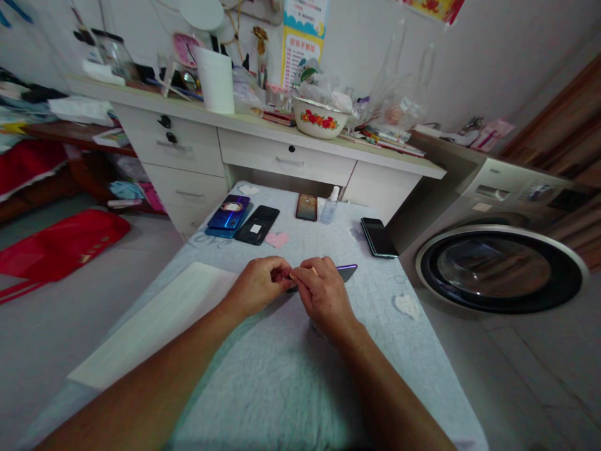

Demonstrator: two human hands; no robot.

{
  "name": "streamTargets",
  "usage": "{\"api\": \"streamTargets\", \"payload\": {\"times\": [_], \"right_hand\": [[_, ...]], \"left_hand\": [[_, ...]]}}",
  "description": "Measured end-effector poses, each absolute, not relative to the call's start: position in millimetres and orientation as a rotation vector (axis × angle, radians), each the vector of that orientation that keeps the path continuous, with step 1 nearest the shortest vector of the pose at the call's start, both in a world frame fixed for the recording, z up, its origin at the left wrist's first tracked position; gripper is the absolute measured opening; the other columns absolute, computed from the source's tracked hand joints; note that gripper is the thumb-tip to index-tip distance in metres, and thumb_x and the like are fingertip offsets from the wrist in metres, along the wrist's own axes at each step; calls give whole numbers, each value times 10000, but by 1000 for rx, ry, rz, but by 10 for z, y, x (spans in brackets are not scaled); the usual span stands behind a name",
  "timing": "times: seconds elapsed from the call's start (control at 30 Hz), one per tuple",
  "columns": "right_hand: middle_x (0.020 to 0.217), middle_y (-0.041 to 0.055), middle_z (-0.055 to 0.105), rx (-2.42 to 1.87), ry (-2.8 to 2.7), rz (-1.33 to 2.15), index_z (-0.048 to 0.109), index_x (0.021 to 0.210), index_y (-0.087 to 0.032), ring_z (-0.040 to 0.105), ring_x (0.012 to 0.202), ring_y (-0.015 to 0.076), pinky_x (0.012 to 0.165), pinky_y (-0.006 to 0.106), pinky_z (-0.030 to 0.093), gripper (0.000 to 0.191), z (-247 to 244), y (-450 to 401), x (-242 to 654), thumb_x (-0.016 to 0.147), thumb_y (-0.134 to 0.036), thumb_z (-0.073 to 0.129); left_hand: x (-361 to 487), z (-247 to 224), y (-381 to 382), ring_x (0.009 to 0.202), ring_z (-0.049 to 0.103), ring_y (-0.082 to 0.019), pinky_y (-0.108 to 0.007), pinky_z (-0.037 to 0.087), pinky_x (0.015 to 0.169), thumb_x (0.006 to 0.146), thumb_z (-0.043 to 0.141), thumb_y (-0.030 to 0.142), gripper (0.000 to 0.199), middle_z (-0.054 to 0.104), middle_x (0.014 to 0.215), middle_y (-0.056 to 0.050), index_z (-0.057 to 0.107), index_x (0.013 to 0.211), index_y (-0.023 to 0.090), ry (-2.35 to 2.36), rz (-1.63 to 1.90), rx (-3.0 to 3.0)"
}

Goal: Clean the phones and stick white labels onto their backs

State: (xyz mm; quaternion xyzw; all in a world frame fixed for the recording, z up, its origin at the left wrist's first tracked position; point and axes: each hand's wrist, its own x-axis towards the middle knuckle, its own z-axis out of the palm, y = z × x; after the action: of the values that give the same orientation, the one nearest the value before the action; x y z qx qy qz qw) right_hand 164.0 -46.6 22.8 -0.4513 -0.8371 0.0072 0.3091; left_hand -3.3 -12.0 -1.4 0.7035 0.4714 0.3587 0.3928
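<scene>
Both hands meet over the middle of the cloth-covered table [282, 388]. Beneath them lies a phone [347, 272], its purple-edged right end showing past my right hand [323, 294]. That hand is closed, thumb and fingers pinched on something small and orange whose shape I cannot make out. Close beside it on the left, my left hand [260, 282] has its fingertips pressed together near the phone's left end; what they grip, if anything, is hidden. A small clear spray bottle [330, 207] with a white cap stands upright beyond the hands.
Blue phones [229, 213] and a black phone [257, 225] lie back left. A small phone [307, 207] is beside the bottle; stacked phones [379, 238] lie right. A long white sheet [154, 326] is left. Behind stands a desk [253, 147], with a washing machine [498, 250] right.
</scene>
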Motion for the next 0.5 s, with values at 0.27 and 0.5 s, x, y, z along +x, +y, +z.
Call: {"api": "streamTargets", "payload": {"times": [0.27, 0.5], "right_hand": [[925, 74, 611, -1259, -2170, -6, 675, 945, -197, 497, 869, 203, 792, 348, 426, 175, 270, -431, 1818, 906, -183, 505], [898, 69, 611, -1305, -2145, -25, 670, 913, -198, 501, 848, 209, 769, 349, 424, 161, 279, -385, 1984, 869, -147, 524]], "left_hand": [[-22, -28, -122, 548, 495, -104, -215, 347, 513, 705, 666, 283, 118, 548, 590, 53, 609, 721, 181, 1219, 891, 1796], [-23, 5, -129, 540, 496, -106, -212, 349, 503, 709, 656, 280, 113, 538, 583, 55, 601, 728, 184, 1222, 872, 1815]]}}
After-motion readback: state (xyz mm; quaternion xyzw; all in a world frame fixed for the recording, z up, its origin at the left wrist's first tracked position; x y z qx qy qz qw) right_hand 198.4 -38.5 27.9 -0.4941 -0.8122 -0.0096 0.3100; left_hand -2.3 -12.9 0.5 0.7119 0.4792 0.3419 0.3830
